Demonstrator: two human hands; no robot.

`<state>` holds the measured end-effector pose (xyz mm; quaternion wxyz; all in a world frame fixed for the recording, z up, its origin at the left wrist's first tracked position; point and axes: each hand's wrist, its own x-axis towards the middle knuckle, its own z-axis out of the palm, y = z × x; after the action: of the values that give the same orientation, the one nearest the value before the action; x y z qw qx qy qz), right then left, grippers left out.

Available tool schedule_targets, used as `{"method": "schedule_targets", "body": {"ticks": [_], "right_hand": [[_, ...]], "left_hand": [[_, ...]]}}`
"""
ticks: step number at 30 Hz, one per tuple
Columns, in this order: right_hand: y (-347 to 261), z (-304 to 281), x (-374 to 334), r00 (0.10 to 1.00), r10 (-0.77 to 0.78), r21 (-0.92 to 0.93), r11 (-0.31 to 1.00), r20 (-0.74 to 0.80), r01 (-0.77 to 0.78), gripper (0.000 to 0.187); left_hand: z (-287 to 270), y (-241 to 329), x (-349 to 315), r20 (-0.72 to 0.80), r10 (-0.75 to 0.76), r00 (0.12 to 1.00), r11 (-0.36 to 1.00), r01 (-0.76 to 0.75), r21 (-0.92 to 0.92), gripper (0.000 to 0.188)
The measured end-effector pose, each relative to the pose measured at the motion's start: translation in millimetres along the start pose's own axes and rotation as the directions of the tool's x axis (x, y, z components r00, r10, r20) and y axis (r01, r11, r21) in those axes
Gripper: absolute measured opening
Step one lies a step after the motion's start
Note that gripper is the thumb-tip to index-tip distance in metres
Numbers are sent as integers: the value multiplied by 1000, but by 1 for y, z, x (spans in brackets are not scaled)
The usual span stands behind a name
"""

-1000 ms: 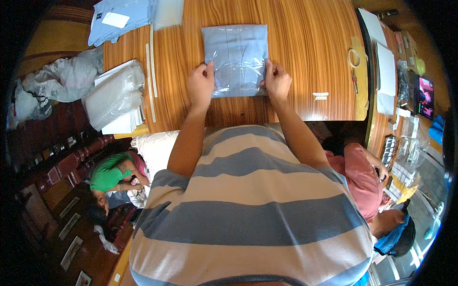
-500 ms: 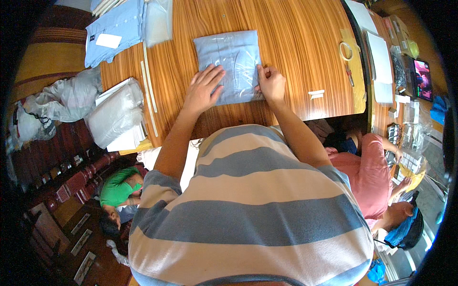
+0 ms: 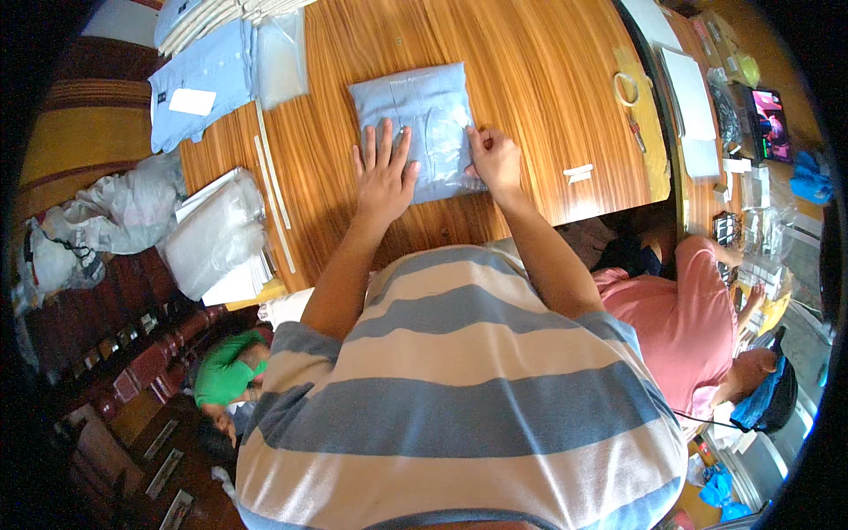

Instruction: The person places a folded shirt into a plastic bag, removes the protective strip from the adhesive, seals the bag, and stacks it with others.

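Lying at left of worktop (image 3: 548,97): folded blue shirt (image 3: 223,66). Left hand (image 3: 383,181) open, fingers spread flat on bagged blue garment (image 3: 420,99) near worktop's front edge. Right hand (image 3: 495,164) curled at garment's right edge; cannot tell whether pinching. Farther right, tape roll (image 3: 617,87).

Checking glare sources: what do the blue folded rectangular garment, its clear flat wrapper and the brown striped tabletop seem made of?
Blue folded garment: probably matte cloth, by its soft folds; fibre unclear.
Clear flat wrapper: glossy plastic film, by bright glints and wrinkles.
Brown striped tabletop: wood-like, slight sheen, streaked grain; veneer or laminate unclear.
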<state>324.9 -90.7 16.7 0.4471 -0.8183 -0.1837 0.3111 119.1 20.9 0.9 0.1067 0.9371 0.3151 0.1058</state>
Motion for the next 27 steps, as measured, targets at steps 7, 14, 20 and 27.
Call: {"method": "schedule_targets", "body": {"ticks": [7, 14, 20, 27], "right_hand": [[-34, 27, -38, 588, -796, -486, 460, 146, 743, 73], [12, 36, 24, 868, -492, -707, 590, 68, 389, 80], [-32, -14, 4, 565, -743, -622, 261, 358, 738, 79], [-28, 15, 17, 688, -633, -626, 385, 356, 678, 70]], "left_hand": [[12, -7, -2, -17, 18, 1000, 1000, -18, -19, 67], [7, 0, 1, 20, 14, 1000, 1000, -15, 13, 68], [-24, -63, 41, 244, 445, 862, 878, -473, 69, 73], [-27, 3, 71, 151, 6, 988, 999, -13, 49, 73]]}}
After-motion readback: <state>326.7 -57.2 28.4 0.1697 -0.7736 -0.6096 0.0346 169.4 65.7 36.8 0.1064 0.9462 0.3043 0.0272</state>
